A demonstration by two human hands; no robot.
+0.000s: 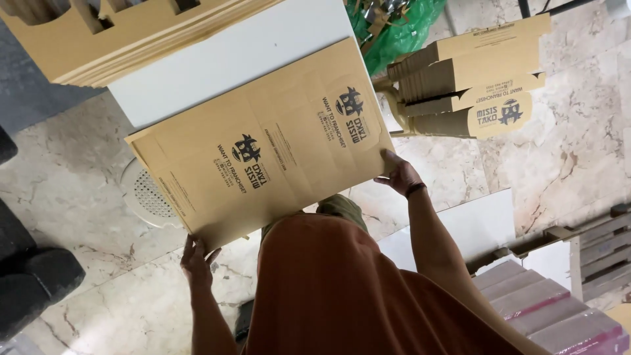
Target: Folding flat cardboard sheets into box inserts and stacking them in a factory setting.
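I hold a flat, unfolded brown cardboard box blank (263,141) with black printing, tilted in front of me above the marble floor. My left hand (197,260) grips its near left corner from below. Over at the near right corner, my right hand (399,174) holds the blank's edge. The blank's far edge overlaps a white tabletop (230,56). My rust-orange garment fills the lower middle of the view.
A stack of flat brown blanks (125,36) lies on the white table at top left. Folded printed boxes (470,85) pile up at upper right beside a green bag (394,29). A round floor drain (148,194), dark objects at left, and pink-topped slats (559,309) at lower right.
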